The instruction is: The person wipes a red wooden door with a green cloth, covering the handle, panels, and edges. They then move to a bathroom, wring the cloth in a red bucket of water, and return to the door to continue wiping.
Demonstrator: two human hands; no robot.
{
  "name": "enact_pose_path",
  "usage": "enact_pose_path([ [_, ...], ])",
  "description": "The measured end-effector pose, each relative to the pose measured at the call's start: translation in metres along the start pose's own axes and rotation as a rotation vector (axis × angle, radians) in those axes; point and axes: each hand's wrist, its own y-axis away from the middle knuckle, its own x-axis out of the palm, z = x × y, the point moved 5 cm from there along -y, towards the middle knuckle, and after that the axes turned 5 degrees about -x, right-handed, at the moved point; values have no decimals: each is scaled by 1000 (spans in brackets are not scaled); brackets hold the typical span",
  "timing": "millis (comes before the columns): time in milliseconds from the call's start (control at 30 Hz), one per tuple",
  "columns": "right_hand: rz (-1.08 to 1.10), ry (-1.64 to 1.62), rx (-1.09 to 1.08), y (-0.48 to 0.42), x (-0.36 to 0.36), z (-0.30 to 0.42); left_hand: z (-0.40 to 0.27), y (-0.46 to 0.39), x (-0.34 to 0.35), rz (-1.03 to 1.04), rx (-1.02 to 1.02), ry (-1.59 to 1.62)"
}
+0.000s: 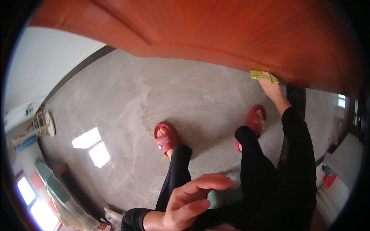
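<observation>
My right hand (270, 88) grips a yellow-green cloth (261, 74) and presses it against the lower edge of a reddish-brown wooden door (202, 31). A grooved panel line runs along the door just above the cloth. My left hand (190, 199) is raised close to the camera, over my lap, with thumb and fingers apart and nothing in them. Behind those fingers shows part of a pale green object (216, 197), mostly hidden, so its kind is unclear.
Red slippers, a left one (166, 138) and a right one (256, 121), are on my feet on the grey floor (124, 95). A white wall (46, 57) stands at left, with a round-topped stool (49, 124) tipped beside it. A dark threshold strip (295, 99) lies at right.
</observation>
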Motion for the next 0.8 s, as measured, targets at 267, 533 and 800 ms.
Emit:
enact_pose_path([
  [267,-438,-578,234,-51,-54,2,28,-31,13,-25,-58,-74],
  [533,-812,-464,424,-62,-91,10,39,-57,13,-143,-68,-209],
  [800,-536,-499,931,41,-75,-28,48,-67,19,-116,-142,-243],
])
